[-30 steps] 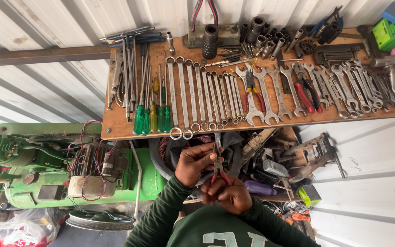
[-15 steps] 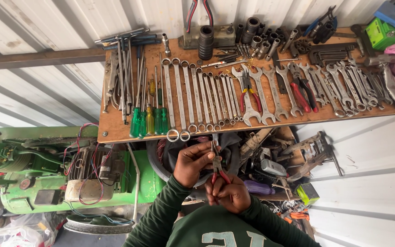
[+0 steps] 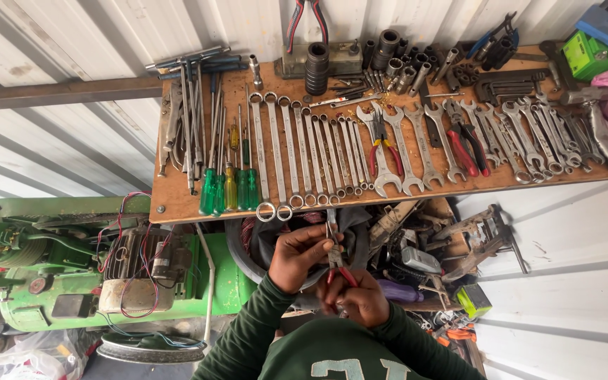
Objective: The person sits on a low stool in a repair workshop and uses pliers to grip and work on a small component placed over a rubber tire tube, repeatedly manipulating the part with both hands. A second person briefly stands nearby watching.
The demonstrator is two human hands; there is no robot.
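the left hand (image 3: 302,255) has its fingers curled, the fingertips pinching at the upper end of a pair of red-handled pliers (image 3: 336,255); whether something small sits between the fingers there is too fine to tell. the right hand (image 3: 357,298) is closed around the red grips at the lower end. the pliers run nearly straight up and down in the head view, nose towards the desk (image 3: 177,200) and handles towards the person's chest, so the tool lies between the two hands, with the left hand at the nose end and just to its left, the right hand below it on the handles. both hands touch it, and the two are close together over the dark green sleeves.

just above the hands is the near edge of the wooden desk, where a long row of combination spanners (image 3: 318,155) lies side by side, ring ends at the edge. left of them stand green and yellow screwdrivers (image 3: 230,186); another pair of red pliers (image 3: 383,151) lies among the spanners. dark sockets (image 3: 388,56) cluster at the far edge. down to the left, well apart from the hands, sits a green machine (image 3: 51,274) with loose wiring.
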